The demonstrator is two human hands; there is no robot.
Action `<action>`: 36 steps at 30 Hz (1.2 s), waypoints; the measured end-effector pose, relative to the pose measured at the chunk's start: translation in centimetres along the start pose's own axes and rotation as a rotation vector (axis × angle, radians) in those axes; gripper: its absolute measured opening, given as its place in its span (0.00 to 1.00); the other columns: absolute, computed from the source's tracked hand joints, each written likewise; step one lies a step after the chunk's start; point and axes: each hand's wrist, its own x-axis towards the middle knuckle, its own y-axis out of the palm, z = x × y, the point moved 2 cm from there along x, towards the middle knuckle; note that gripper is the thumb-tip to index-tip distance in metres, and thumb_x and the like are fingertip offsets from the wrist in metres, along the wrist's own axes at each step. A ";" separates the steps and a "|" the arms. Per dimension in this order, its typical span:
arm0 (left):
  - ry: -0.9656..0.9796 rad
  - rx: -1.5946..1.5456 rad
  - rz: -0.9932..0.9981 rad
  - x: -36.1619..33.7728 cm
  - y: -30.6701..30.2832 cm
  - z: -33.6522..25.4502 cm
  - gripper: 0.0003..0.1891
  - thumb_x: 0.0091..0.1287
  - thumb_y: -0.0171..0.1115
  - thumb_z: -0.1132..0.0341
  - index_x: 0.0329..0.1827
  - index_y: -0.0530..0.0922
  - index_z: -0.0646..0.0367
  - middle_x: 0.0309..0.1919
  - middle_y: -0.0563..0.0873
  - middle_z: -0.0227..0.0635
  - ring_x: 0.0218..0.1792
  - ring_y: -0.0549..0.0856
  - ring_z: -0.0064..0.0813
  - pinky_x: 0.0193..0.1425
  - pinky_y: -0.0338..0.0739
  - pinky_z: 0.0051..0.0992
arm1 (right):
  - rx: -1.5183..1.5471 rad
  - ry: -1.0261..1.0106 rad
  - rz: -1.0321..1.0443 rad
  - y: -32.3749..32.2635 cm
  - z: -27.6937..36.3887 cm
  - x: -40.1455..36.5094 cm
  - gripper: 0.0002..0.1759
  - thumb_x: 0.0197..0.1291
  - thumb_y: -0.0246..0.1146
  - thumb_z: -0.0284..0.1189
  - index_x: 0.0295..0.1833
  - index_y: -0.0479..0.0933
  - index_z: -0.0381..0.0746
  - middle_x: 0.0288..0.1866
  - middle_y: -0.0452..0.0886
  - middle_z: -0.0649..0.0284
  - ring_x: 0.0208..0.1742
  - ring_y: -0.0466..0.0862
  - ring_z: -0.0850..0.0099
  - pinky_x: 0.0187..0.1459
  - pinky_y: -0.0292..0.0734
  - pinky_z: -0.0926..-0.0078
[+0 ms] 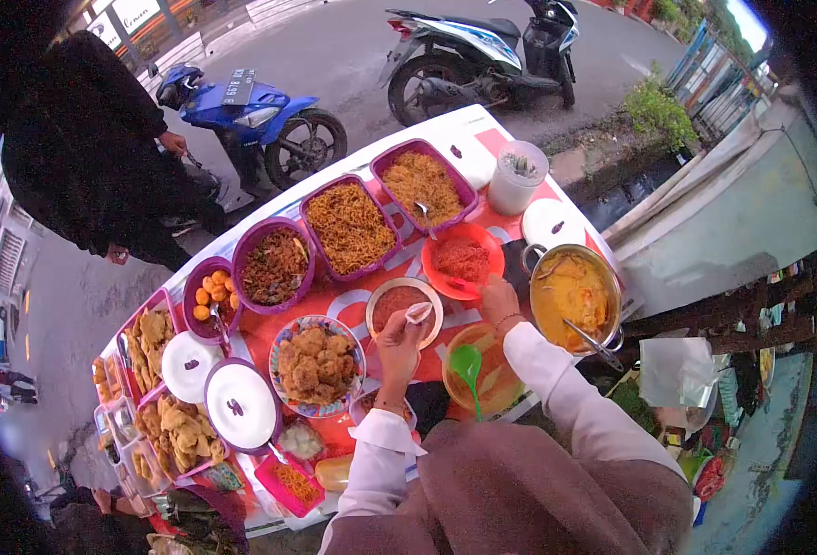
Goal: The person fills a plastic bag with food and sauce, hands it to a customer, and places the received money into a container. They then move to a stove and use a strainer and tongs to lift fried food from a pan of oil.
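My left hand (399,350) is closed on a small clear plastic bag (419,313), holding it above a bowl of dark red sauce (396,301). My right hand (500,301) is closed at the near edge of an orange bowl (494,242) filled with red chili paste (460,258). A red spoon (465,285) appears to run from the paste into its fingers, though the grip is partly hidden. Right of this hand stands a metal pot of orange curry (568,294) with a ladle (594,345). A green ladle (465,363) rests in a tub (499,393) below.
Purple containers of noodles (350,227), a bowl of fried balls (316,363), white lids (242,403) and fried food (179,430) crowd the table. Someone in black (94,157) stands at its far left side. Two motorbikes (482,65) are parked beyond.
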 end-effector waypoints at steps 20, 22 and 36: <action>0.117 0.174 -0.115 0.5 -0.5 0.1 0.10 0.60 0.61 0.80 0.44 0.82 0.63 0.41 0.81 0.30 0.44 0.79 0.19 0.50 0.72 0.19 | 0.339 0.201 0.028 2.2 0.9 0.4 0.12 0.45 0.59 0.24 0.36 0.83 0.40 0.29 0.80 0.53 0.37 0.81 0.55 0.42 0.76 0.60; 0.114 0.159 -0.117 0.5 -0.9 0.4 0.10 0.60 0.61 0.80 0.44 0.82 0.63 0.41 0.81 0.30 0.44 0.80 0.19 0.50 0.72 0.19 | 0.368 0.142 0.064 2.6 0.2 0.6 0.11 0.45 0.59 0.25 0.36 0.84 0.41 0.29 0.81 0.53 0.36 0.82 0.56 0.41 0.77 0.61; 0.306 0.295 0.017 0.5 -0.4 -1.7 0.13 0.58 0.63 0.80 0.46 0.82 0.59 0.38 0.79 0.27 0.38 0.76 0.16 0.43 0.70 0.16 | 0.606 -0.273 0.506 -18.3 5.6 4.8 0.14 0.49 0.64 0.33 0.41 0.83 0.38 0.31 0.84 0.56 0.29 0.83 0.70 0.35 0.77 0.74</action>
